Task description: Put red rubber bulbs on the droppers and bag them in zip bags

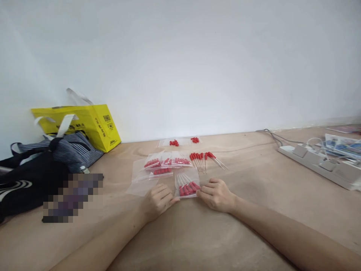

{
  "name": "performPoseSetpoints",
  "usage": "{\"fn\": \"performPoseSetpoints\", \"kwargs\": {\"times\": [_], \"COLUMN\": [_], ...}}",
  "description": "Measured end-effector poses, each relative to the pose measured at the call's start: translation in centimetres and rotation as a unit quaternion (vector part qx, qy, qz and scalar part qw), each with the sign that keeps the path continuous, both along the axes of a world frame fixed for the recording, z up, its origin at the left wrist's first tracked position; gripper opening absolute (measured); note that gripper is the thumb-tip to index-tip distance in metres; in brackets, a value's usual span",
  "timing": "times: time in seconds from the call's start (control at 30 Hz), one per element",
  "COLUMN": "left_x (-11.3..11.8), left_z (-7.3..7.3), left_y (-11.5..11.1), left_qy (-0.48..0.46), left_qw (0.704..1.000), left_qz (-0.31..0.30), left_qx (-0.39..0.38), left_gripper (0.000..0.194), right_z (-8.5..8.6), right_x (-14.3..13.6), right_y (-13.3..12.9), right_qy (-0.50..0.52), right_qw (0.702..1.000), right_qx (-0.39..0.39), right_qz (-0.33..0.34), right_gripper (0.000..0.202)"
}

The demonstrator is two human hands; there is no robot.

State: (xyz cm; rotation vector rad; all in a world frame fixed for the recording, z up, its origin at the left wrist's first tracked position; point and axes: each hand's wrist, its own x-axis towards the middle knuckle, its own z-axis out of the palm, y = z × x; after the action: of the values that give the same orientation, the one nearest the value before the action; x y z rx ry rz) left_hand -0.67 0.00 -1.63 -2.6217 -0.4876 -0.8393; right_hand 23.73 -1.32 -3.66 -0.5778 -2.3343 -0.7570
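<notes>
A clear zip bag [187,180] lies flat on the table between my hands. Inside it are several white sticks with red ends, the red ends towards me. My left hand [159,201] is closed at the bag's near left corner, thumb along the edge. At the near right corner, my right hand [216,195] pinches the bag's edge. Just beyond are loose red-ended sticks [197,157], fanned out on the table. To their left, several filled zip bags [162,162] overlap one another.
Farther back, more red-ended pieces [174,143] lie on clear plastic by the wall. A yellow bag [108,131], a striped bag [77,150] and a black bag [34,184] stand at left. On the right sits a white power strip [316,165] with plugs and cables, near some printed sheets [342,145].
</notes>
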Motion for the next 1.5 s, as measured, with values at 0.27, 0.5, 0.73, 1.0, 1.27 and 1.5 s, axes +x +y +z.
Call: {"fn": "performPoseSetpoints", "kwargs": {"times": [0.27, 0.5, 0.73, 1.0, 1.27, 1.5], "left_x": [2.7, 3.2, 3.1, 2.6, 7.4, 2.0], "left_z": [0.6, 1.5, 2.2, 4.5, 5.9, 5.8], "left_y": [0.0, -2.1, -4.9, 0.2, 11.0, 12.0], "left_qy": [-0.29, -0.342, -0.335, -0.392, -0.231, -0.148], "left_qw": [0.728, 0.633, 0.575, 0.701, 0.716, 0.78], "left_qz": [0.175, 0.191, 0.145, 0.175, 0.315, 0.466], "left_qx": [-0.596, -0.668, -0.732, -0.569, -0.578, -0.39], "left_gripper": [0.031, 0.063, 0.04, 0.022, 0.018, 0.03], "right_z": [0.5, 0.8, 1.2, 1.1, 0.8, 1.2], "right_x": [0.0, -0.4, -0.8, -0.4, 0.2, 0.3], "right_y": [-0.6, -1.2, -1.7, -1.5, -1.2, -1.2], "right_qy": [0.001, 0.017, -0.052, -0.018, -0.014, -0.002], "right_qw": [1.0, 0.998, 0.992, 0.99, 0.988, 0.975], "right_qx": [0.008, 0.025, -0.037, -0.138, -0.156, -0.22], "right_qz": [0.03, 0.047, 0.107, 0.029, -0.003, 0.006], "right_gripper": [0.024, 0.023, 0.021, 0.028, 0.026, 0.028]}}
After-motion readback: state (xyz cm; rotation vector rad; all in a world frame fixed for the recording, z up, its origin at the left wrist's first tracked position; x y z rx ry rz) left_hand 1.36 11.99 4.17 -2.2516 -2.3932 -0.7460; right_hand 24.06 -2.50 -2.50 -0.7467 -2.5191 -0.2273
